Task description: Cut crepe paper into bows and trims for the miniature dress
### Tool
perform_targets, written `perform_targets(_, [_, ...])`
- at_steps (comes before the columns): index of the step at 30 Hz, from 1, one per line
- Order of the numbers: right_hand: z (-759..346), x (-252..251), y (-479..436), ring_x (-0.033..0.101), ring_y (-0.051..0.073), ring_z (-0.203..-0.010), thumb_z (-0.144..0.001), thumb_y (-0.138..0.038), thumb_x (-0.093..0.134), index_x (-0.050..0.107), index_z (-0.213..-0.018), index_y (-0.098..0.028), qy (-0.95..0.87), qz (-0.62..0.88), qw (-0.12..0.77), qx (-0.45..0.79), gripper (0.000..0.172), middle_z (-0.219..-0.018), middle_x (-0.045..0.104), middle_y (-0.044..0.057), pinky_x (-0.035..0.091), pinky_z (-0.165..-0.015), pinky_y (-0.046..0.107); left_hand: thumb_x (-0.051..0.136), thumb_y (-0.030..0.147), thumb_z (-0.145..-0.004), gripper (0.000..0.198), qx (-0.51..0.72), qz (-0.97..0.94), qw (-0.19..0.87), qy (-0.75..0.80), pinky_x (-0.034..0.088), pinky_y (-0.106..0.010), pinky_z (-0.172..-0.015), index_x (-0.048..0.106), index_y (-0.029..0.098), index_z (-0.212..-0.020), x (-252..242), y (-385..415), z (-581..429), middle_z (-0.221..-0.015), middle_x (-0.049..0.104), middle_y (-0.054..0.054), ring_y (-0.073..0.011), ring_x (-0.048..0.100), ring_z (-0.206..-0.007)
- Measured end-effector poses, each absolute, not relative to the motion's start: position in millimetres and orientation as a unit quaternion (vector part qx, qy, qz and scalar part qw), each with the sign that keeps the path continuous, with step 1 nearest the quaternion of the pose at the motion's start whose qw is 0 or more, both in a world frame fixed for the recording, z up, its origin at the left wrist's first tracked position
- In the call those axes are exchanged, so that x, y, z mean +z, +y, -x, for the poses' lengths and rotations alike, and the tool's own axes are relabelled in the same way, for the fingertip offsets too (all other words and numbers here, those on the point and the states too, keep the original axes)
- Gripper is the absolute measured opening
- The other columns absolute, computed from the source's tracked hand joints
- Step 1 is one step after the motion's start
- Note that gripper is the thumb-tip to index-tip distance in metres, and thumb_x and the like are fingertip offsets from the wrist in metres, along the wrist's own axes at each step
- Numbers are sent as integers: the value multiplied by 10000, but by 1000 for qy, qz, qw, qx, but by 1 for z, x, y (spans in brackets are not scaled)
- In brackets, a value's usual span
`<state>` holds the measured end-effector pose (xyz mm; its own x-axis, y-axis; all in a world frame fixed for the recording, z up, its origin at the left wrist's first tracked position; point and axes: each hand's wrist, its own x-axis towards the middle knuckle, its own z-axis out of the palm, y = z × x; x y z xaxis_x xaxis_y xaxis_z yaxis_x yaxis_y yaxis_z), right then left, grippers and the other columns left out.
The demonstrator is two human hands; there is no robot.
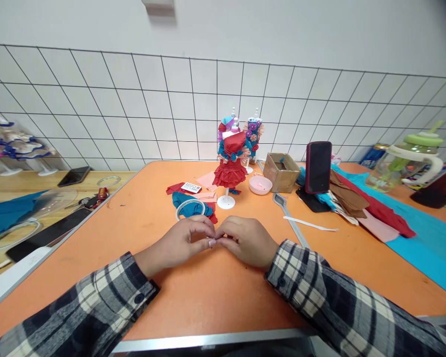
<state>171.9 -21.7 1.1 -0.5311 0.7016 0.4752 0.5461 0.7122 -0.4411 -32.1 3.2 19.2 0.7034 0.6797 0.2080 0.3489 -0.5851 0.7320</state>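
Over the middle of the orange table [193, 302], my left hand [184, 243] and my right hand [247, 242] meet at the fingertips. Both are closed in a pinch, thumb against fingers. Whatever lies between the fingertips is too small to make out. Just beyond them is a roll of clear tape [179, 210] on a piece of teal crepe paper [188, 203]. Behind stands a small white dress form in a red ruffled dress [229, 173] with teal bows.
A pink bowl [260, 185], a cardboard box [282, 173], grey scissors or tweezers [292, 223] and a white paper strip [312, 224] lie to the right. Farther right are an upright phone [318, 167], coloured paper sheets [386, 213] and a glass jug [388, 166]. Another phone [74, 176] rests at left.
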Motion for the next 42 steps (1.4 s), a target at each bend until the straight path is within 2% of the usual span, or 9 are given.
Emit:
perform_targets(4, [-177,6,-16,597,116,-759,-847,-195,607,686,-901,-199,-863,329,319,211,95,-852,679,13,430,-703,221,597,356,-848,247,231,-856,368,281,460,-277,-761,724,167,-752,18,4,34,-840,633,-51,-154,574,-794])
perform_targets(7, [-190,13,-9,591,117,-725,-841,-211,594,697,-925,-200,-841,399,297,212,133,-832,677,14,423,-673,229,639,387,-812,245,262,-818,406,312,473,-290,-740,721,165,-751,18,7,35,-832,634,-57,-166,582,-785])
perform_targets(11, [-207,18,-5,580,145,-698,-831,-299,581,705,-863,-197,-815,537,180,123,164,-800,668,37,368,-615,260,674,400,-770,242,300,-780,421,354,475,-313,-756,710,166,-724,18,10,36,-846,652,-69,-192,591,-819])
perform_targets(16, [-211,14,-9,623,232,-810,-809,-346,592,679,-978,-197,-788,610,23,86,241,-899,684,96,357,-597,285,685,422,-742,258,307,-752,425,400,478,-330,-773,692,165,-737,19,12,37,-835,673,-67,-205,602,-817])
perform_targets(26, [-201,11,-19,653,260,-800,-817,-48,472,629,-908,-133,-809,586,-47,22,200,-882,653,132,390,-603,301,705,436,-715,284,328,-720,439,427,462,-311,-748,683,154,-735,17,13,39,-811,663,-59,-200,594,-799])
perform_targets(29, [-196,8,-21,654,254,-761,-834,-56,450,619,-920,-135,-802,597,-25,5,205,-897,645,141,376,-571,298,710,441,-710,287,348,-705,444,431,435,-273,-652,679,155,-724,19,11,38,-795,646,-44,-168,561,-723])
perform_targets(33, [-195,3,-13,637,220,-776,-841,-140,484,600,-960,-193,-805,585,85,52,174,-884,661,80,366,-587,276,695,455,-738,298,359,-675,474,436,338,-230,-528,680,160,-772,17,9,39,-817,646,-30,-108,458,-590])
perform_targets(38, [-188,-6,-8,592,126,-728,-732,-165,625,564,-902,-198,-759,515,261,301,184,-813,639,-16,411,-645,226,681,457,-764,305,358,-669,491,428,327,-234,-533,690,156,-811,14,10,42,-878,669,-43,-100,440,-579])
perform_targets(42, [-177,-5,-18,540,83,-623,-721,-257,683,574,-908,-180,-701,439,287,483,230,-796,601,-20,416,-566,194,693,462,-749,307,357,-685,482,414,391,-252,-607,692,158,-796,14,11,42,-864,662,-48,-149,529,-702])
